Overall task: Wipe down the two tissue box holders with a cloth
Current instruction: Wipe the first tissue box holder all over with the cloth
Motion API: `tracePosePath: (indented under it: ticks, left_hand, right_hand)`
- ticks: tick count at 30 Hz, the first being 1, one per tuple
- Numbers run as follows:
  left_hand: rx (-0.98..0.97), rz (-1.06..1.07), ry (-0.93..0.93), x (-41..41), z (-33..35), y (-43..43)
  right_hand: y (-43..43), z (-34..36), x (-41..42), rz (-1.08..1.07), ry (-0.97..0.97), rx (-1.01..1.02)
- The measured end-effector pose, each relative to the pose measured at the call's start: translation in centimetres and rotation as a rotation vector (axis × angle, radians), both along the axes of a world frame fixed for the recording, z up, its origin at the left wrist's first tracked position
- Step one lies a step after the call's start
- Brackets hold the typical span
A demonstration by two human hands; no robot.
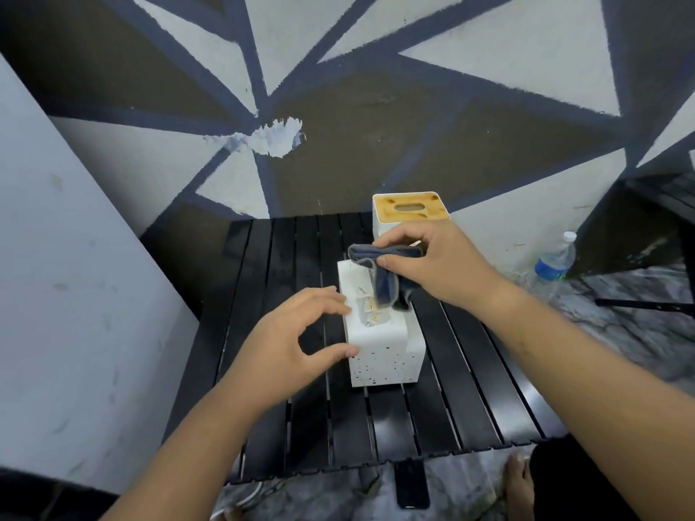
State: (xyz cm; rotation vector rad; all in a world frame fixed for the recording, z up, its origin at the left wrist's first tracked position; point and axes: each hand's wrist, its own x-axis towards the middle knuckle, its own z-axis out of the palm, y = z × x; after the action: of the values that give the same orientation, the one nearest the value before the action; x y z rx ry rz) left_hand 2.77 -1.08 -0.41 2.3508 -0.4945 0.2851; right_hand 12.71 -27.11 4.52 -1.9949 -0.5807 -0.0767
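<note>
- Two hands are working: left hand (297,332) is gripping the edge of the white holder (387,361).
- Right hand (440,268) is pinching the cloth (387,283) (dark blue) over its top.

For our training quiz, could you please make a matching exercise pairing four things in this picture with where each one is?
Things: 1 cloth; 2 speckled white holder; 3 wooden-topped holder; 4 water bottle.
Places: A on the floor; B held by the left hand; C at the back of the table; D gripped by the right hand.
Pairs: 1-D, 2-B, 3-C, 4-A.
</note>
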Motion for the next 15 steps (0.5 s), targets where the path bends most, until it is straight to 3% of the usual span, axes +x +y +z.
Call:
tracePosePath:
  ticks: [4, 9, 15]
  left_hand:
    - [0.097, -0.01, -0.076, 0.5, 0.1, 0.1]
    - [0.221, -0.066, -0.12, 1.0, -0.1, -0.8]
    - [0.22, -0.063, -0.176, 0.7, -0.2, -1.8]
  right_hand:
    - [0.2, -0.9, -0.8, 0.043, -0.036, -0.181]
    - [-2.8, -0.1, -2.2, 0.114, 0.001, -0.229]
    - [-3.6, -1.7, -2.9, 0.016, 0.099, -0.014]
